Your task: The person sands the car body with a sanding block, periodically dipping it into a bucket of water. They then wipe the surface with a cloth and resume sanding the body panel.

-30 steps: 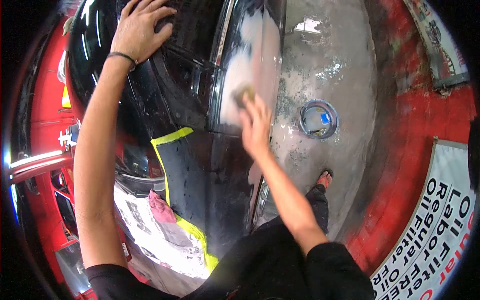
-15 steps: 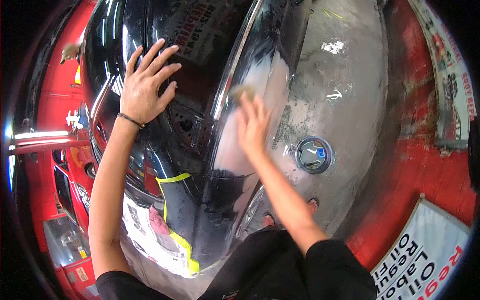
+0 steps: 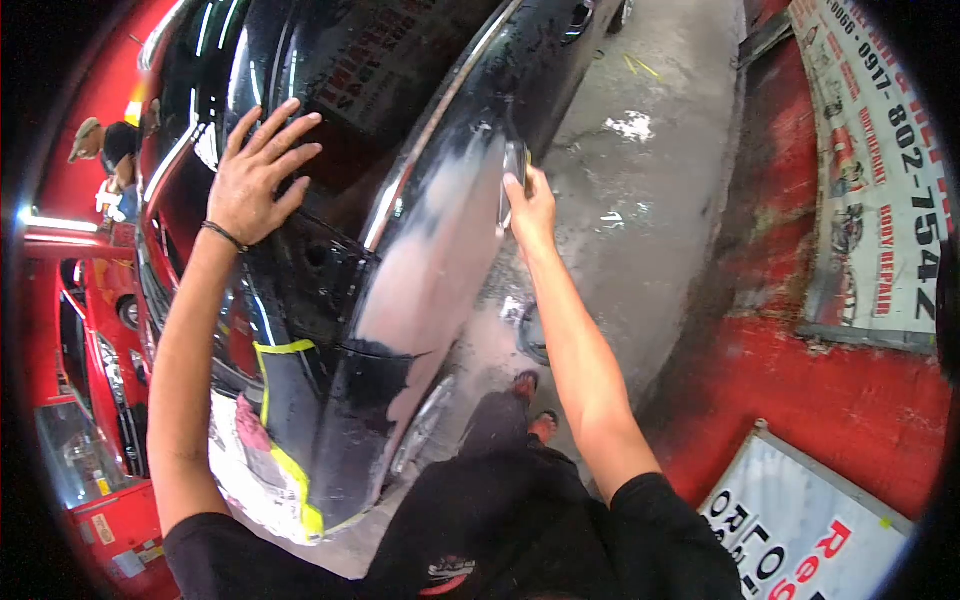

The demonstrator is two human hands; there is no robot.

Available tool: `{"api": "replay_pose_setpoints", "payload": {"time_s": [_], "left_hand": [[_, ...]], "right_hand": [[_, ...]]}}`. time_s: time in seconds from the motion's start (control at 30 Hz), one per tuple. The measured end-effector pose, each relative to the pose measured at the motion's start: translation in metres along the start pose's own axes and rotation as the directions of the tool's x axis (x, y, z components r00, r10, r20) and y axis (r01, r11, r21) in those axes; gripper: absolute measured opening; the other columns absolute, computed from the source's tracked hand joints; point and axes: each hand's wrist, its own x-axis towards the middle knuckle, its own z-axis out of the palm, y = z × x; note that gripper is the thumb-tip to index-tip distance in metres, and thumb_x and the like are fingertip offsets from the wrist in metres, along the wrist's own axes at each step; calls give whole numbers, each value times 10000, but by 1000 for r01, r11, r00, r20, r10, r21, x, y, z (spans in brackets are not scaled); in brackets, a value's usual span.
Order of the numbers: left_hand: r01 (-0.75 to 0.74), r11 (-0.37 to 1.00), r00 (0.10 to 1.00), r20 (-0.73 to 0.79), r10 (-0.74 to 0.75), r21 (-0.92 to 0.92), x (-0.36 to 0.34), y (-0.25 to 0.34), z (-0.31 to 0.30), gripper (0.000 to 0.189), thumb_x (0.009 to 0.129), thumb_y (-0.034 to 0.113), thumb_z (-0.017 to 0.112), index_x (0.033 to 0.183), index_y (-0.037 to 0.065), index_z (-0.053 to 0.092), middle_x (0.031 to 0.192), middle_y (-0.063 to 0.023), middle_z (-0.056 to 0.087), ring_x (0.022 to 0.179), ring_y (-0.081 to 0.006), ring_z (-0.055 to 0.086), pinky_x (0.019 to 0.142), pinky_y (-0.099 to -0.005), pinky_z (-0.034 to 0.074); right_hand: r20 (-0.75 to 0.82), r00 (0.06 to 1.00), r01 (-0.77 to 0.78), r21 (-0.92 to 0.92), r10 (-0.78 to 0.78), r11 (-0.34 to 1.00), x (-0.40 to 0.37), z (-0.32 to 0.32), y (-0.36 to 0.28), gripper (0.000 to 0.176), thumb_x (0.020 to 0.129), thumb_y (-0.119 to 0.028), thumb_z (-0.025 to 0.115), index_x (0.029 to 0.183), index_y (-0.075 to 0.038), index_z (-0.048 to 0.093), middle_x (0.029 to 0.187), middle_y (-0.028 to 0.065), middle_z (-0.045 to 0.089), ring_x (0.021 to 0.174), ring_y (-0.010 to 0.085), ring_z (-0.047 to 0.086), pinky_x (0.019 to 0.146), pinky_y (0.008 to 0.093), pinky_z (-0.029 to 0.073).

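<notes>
My left hand [image 3: 255, 185] lies with its fingers spread on the glossy black body of a car [image 3: 335, 170]. In my right hand [image 3: 533, 210] is a small, dark, flat sanding block [image 3: 516, 160], gripped between thumb and fingers. It is at the outer side edge of the car's panel, beside a wet patch [image 3: 425, 270] of pinkish-grey bare filler or primer. Whitish smears run across the black paint above the patch. Below it, yellow tape [image 3: 285, 347] and white plastic sheeting [image 3: 240, 470] cover parts of the car.
A round tub [image 3: 533, 335] stands on the wet concrete floor [image 3: 650, 260], partly hidden by my right forearm. Printed banners [image 3: 870, 180] line the red wall at right. Another person [image 3: 110, 150] in a cap is beyond the car at left, near a red car [image 3: 105, 350].
My right hand has moved from the middle of the patch outward to the panel's side edge. The view has shifted, and my left hand still rests on the car.
</notes>
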Motion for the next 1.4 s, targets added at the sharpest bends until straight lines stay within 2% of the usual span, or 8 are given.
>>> {"api": "replay_pose_setpoints", "payload": {"time_s": [0.2,0.53,0.73,0.8,0.9,1.0,1.17,1.4], "left_hand": [[13,1000,1000,22,-13,13,-1,-1,1,561,922,164,731,1476,136,652,1736,-64,463,1661,-285,325,1376,-540,182],[148,989,983,109,-149,17,11,8,-5,667,909,147,691,1565,124,572,1748,-89,435,1659,-309,323,1383,-559,178],[335,941,940,55,-337,42,35,36,-12,730,992,291,641,1667,94,449,1759,-97,418,1681,-316,268,1389,-559,108],[490,872,872,-3,-490,-2,52,69,-7,745,1035,343,604,1696,72,394,1775,-129,386,1691,-339,236,1382,-578,66],[645,741,735,-116,-668,-187,73,146,48,713,1117,399,497,1723,58,340,1801,-199,308,1696,-392,200,1363,-601,59],[721,552,646,117,-754,-419,84,285,108,690,1082,194,531,1704,-26,327,1785,-243,313,1675,-418,241,1367,-555,147],[913,-102,324,855,-404,-394,48,571,148,908,972,291,729,1703,-27,296,1731,-282,340,1574,-476,360,1300,-541,310],[964,-255,25,982,-190,-74,90,603,118,781,1021,272,708,1667,-18,381,1508,-224,553,1355,-374,557,1141,-478,456]], "right_hand": [[-255,956,-171,-96,142,981,-13,-229,61,582,997,-266,836,1456,38,647,1315,139,753,1146,187,692,969,358,556],[-293,946,-276,-506,138,817,-129,-608,26,225,1048,-92,684,1265,-56,732,980,-22,676,885,140,603,819,325,517],[-380,898,-435,-691,222,577,-211,-724,54,259,957,-196,779,1151,-24,768,952,39,749,883,192,701,866,377,559],[-492,789,-598,-753,368,275,-192,-708,4,298,936,-241,803,1139,-24,778,952,88,773,917,222,745,876,383,571],[-382,874,-447,-874,299,190,-145,-725,-5,329,925,-262,824,1144,-21,781,954,105,782,933,234,767,871,390,577],[-488,766,-635,-671,417,382,-68,-688,-69,338,932,-275,824,1152,-22,781,971,100,792,920,236,767,881,399,579],[-253,937,-345,-772,240,534,53,-726,-41,322,957,-293,815,1170,-54,784,969,90,790,908,230,757,892,404,577],[-18,980,-102,-900,198,425,195,-760,0,266,985,-292,793,1192,-127,780,902,107,767,801,263,758,745,467,610]]}}
